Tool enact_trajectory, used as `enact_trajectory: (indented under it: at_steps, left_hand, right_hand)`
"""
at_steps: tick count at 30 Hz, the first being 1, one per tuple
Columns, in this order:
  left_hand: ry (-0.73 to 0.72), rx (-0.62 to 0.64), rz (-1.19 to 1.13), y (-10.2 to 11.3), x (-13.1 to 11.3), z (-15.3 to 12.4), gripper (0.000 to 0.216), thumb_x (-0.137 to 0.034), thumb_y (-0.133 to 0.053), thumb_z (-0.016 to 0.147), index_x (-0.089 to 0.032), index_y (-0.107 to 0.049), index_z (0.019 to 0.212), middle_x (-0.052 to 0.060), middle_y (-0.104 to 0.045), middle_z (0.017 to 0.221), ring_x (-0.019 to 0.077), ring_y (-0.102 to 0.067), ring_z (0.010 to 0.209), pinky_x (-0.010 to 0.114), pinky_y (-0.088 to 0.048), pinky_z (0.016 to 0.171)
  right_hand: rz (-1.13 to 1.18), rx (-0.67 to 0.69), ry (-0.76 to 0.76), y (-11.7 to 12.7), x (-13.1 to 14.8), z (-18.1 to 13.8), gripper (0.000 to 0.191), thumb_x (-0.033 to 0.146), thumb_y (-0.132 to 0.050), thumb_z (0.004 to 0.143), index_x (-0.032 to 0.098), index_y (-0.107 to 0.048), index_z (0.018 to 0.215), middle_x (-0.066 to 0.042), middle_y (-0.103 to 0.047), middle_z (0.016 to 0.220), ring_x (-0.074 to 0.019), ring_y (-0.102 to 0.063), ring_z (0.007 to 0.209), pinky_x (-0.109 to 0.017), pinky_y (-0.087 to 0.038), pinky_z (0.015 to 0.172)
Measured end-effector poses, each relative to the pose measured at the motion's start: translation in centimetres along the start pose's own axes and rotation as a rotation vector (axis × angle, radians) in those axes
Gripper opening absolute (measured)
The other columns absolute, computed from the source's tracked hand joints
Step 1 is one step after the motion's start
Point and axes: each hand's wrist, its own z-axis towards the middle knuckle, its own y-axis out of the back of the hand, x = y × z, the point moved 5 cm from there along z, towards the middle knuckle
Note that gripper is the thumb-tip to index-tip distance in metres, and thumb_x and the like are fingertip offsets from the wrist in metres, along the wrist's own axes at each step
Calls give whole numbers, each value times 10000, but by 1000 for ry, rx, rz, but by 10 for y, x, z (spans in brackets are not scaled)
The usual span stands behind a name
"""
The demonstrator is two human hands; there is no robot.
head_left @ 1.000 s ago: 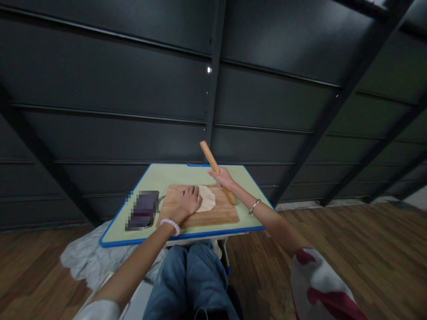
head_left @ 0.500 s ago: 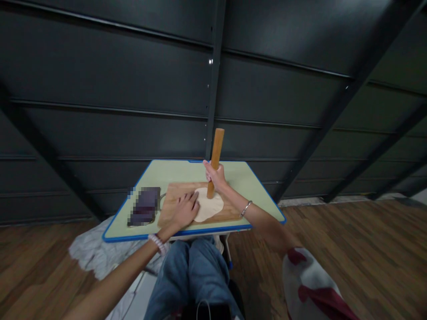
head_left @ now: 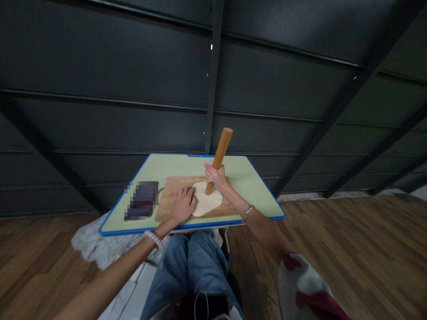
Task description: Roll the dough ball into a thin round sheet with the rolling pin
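My right hand [head_left: 216, 176] is wrapped round a wooden rolling pin [head_left: 223, 149]. The pin stands nearly upright, its top leaning to the right, and its lower end meets the flattened dough [head_left: 206, 205]. That dough is a pale, thin, roundish sheet lying on a wooden cutting board [head_left: 170, 189]. My left hand [head_left: 183, 205] lies flat on the board at the dough's left edge, fingers stretched out and holding nothing. Whether its fingertips press on the dough's edge is hard to tell.
The board rests on a small pale green table [head_left: 167, 164] with a blue rim. A dark, pixelated object [head_left: 143, 200] lies left of the board. White crumpled cloth [head_left: 90, 244] is below on the left. A dark panelled wall [head_left: 150, 129] stands behind the table.
The rolling pin's top has tilted further to the right while its lower end stays on the dough. My left hand stays beside the dough. The whole view has shifted slightly.
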Motion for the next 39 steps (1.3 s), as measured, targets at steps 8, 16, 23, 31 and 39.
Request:
enact_trajectory:
  at_steps: [8, 16, 23, 31, 39]
  left_hand:
    - [-31, 1, 28, -1, -1, -1, 426, -260, -328, 905, -106, -475, 1274, 151, -557, 1239, 276, -481, 1137, 442, -381, 972]
    - [-38, -14, 11, -3, 1, -1, 424, -257, -337, 898, -117, -483, 1271, 155, -550, 1255, 278, -476, 1156, 454, -382, 978]
    - [-35, -4, -21, -6, 3, -1, 429, -249, -336, 893, -108, -473, 1275, 153, -536, 1284, 260, -454, 1207, 452, -362, 1017]
    - [-6, -139, -266, 8, 9, -2, 402, -166, -374, 800, -112, -513, 1173, 123, -573, 1181, 219, -498, 1148, 382, -377, 1032]
    - [-232, -535, -161, 88, -9, -12, 416, -135, -396, 794, -148, -450, 1207, 132, -516, 1170, 254, -464, 1155, 443, -388, 998]
  right_hand:
    - [-116, 296, -116, -30, -3, 11, 303, 375, -664, 645, 215, -412, 591, 116, -314, 419, -39, -251, 353, -195, -189, 355]
    - [-222, -74, 14, -17, -10, 9, 341, 432, -652, 653, 211, -406, 568, 73, -362, 489, -66, -330, 453, -204, -268, 406]
    - [-213, -407, 131, 9, -2, -10, 371, 493, -586, 736, 230, -371, 587, 62, -362, 494, -86, -360, 465, -219, -312, 429]
    - [-276, -181, -65, 17, -11, 11, 357, 378, -610, 754, 214, -400, 516, 57, -423, 413, -80, -423, 404, -196, -351, 432]
    - [-857, 119, -87, 35, 18, 22, 411, 551, -575, 803, 163, -548, 670, 13, -546, 523, -108, -500, 476, -204, -357, 468]
